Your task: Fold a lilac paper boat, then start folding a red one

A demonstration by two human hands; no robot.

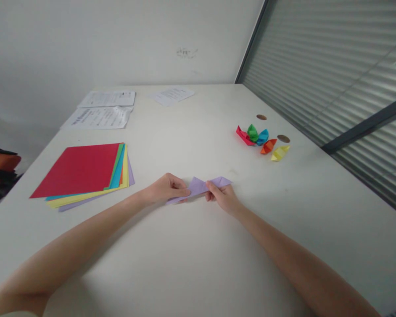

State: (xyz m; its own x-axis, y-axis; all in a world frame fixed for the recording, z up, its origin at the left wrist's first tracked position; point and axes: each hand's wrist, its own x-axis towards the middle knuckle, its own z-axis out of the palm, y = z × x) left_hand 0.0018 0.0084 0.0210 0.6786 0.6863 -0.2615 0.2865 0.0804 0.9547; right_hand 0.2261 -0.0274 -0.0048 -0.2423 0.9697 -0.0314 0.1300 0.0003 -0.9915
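Observation:
A partly folded sheet of purple origami paper (198,186) is held just over the table in front of me. My left hand (167,187) pinches its left part, thumb on top and fingers curled beneath. Near the paper's middle and right, my right hand (222,196) is closed on it, also with the thumb on top. Two raised corners of the paper show, one between the hands and one beyond the right thumb. The fingertips under the paper are mostly hidden.
Left of my hands lies a fanned stack of coloured paper (82,169), red uppermost. Several small folded paper boats (258,136) sit at the right, beside two round table holes (283,138). Printed sheets (100,116) lie farther back. Blinds (333,66) run along the right side.

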